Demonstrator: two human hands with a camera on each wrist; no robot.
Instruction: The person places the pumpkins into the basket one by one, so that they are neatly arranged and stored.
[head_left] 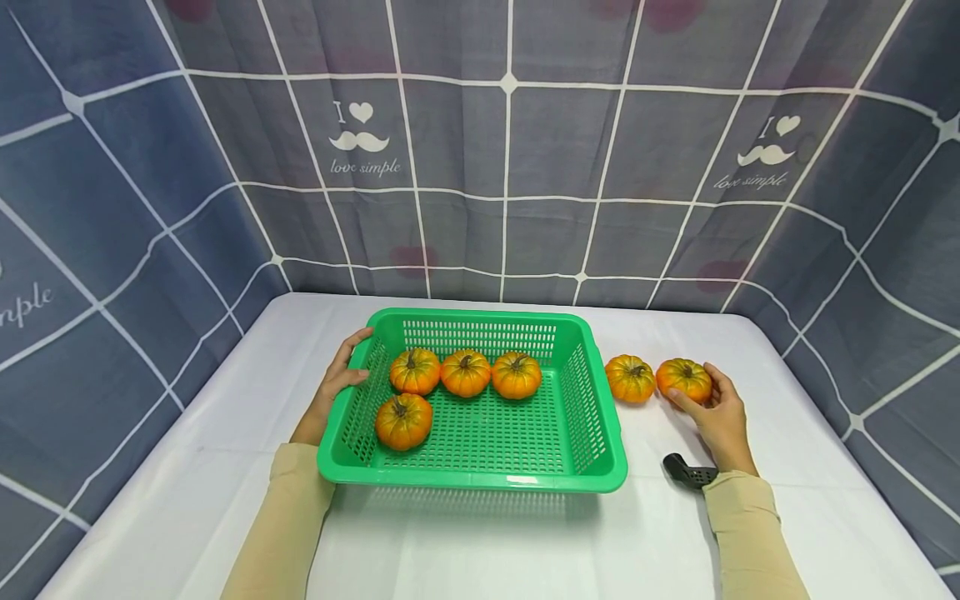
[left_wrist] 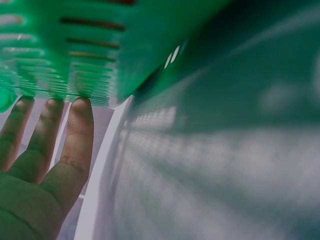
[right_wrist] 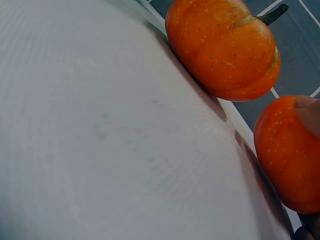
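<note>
A green plastic basket [head_left: 480, 481] with slotted walls holds several small orange pumpkins [head_left: 467, 372], with three in a row along its back and another at front left. At the basket's left side my left hand [head_left: 330, 396] grips the rim. In the left wrist view, fingertips [left_wrist: 80, 107] of that hand press against the slotted plastic. My right hand [head_left: 720, 421] holds a pumpkin [head_left: 683, 381] between thumb and fingers, right of the basket. Another pumpkin [head_left: 630, 379] sits between it and the basket, its dark stem showing in the right wrist view.
A small black curved object [head_left: 688, 472] lies by the right wrist. The white cloth-covered table [head_left: 465, 554] spreads under everything, and a shadow falls on it along the basket's front. Grey-blue checked curtains [head_left: 555, 167] enclose the back and both sides.
</note>
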